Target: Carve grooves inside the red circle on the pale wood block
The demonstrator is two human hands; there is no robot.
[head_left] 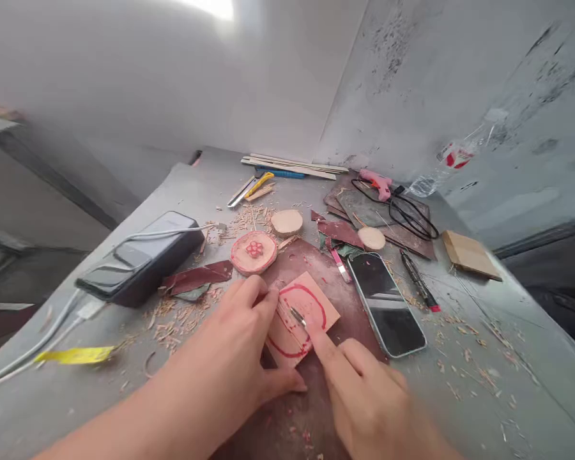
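A flat square wooden piece (309, 300) with a red drawn circle lies on a dark red mat (326, 268). My left hand (234, 345) presses down on its left edge, fingers spread over it. My right hand (364, 390) holds a thin metal carving blade (298, 315), index finger stretched along it, the tip on the wood inside the red line. A round wooden disc (253, 252) with a red flower and red rim sits just beyond the left hand.
A smartphone (386, 303) lies right of the wood piece. A black power bank with a phone on it (141, 259) and white cables sits left. Plain wooden discs (286, 222), sandpaper, a pink glue gun (376, 183), cutters, a pen (419, 281) and shavings cover the grey table.
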